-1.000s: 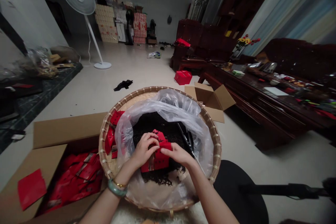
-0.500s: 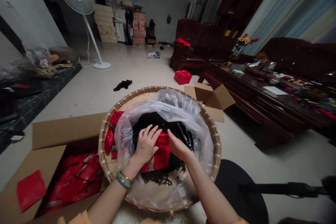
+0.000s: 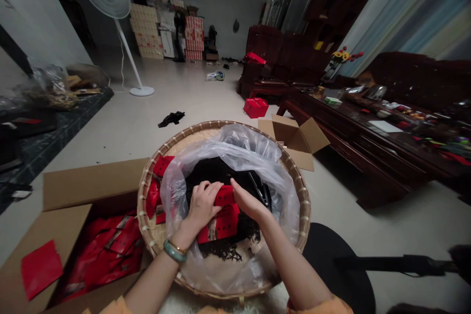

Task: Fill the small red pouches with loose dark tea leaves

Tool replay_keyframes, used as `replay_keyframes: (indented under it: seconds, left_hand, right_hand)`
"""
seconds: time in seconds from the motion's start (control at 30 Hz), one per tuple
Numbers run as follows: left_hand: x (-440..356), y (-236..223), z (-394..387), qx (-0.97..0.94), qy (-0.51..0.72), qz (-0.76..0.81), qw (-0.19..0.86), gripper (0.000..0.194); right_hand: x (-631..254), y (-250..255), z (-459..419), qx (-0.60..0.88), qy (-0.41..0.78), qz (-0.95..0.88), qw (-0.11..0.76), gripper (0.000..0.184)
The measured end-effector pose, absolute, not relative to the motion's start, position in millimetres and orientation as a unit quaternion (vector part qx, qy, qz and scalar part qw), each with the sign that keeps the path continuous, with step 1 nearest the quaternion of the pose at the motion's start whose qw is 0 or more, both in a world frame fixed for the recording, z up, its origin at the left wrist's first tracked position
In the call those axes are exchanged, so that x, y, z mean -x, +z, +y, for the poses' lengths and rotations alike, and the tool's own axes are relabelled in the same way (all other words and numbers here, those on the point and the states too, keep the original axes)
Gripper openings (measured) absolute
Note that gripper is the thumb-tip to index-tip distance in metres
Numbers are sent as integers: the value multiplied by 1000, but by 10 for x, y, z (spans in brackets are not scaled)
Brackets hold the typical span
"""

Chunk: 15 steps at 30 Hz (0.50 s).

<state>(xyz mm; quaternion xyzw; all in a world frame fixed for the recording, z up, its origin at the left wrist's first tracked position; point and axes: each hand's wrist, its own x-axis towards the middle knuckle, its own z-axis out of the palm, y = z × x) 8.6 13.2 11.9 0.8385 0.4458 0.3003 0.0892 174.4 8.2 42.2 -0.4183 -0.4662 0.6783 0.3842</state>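
Note:
A small red packet (image 3: 223, 196) is held between my hands over the middle of a round woven basket (image 3: 302, 216). My left hand (image 3: 203, 204) curls its fingers over the packet's left side. At the packet's right end, my right hand (image 3: 250, 202) presses with its fingers held together, partly hidden. Just below lies another red packet (image 3: 226, 223) with dark marks on its face. Beneath them is a black tray-like thing (image 3: 211, 167), and dark, stringy dried pieces (image 3: 230, 252) lie in front. Clear plastic sheeting (image 3: 287, 196) lines the basket.
More red packets (image 3: 153, 196) sit inside the basket's left rim. An open carton (image 3: 106, 181) full of red packets stands at left. Another open carton (image 3: 312, 137) lies beyond, near a dark wooden table (image 3: 346, 132). A black round base (image 3: 331, 265) stands at right, a white fan (image 3: 142, 91) behind.
My left hand's fingers have drawn together and curled over the upper red packet, having been spread flat on it. My right hand has shifted slightly left against its end.

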Motion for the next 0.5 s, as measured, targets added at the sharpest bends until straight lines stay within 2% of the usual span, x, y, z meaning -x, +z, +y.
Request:
replay_keyframes:
  seconds: [0.07,0.13,0.2,0.27,0.33,0.5]
  left_hand:
    - [-73,100,151,-830,313,451,105,63]
    - [-48,55,185,-810,336,466,118,60]
    - [-18,-2,225,-778,367,493,130,56]
    - [6,-52,258,-744,393,521,142,54]
    - [19,-85,279,-723,408,537,150,54]
    - [20,-108,295,-709,418,548,145,56]
  right_hand:
    - [-1832,442,110,396,699,-461,378,60]
    - [-1963,440,159,404,679,-455,412,57]
    - [-2099,374,221,461,590,-452,485,51]
    - [-2196,233,272,542,465,-484,505,42]
    - [-2238,51,298,587,348,-587,436,38]
    - [-2162,-248,316,612,185,-747,184,76]
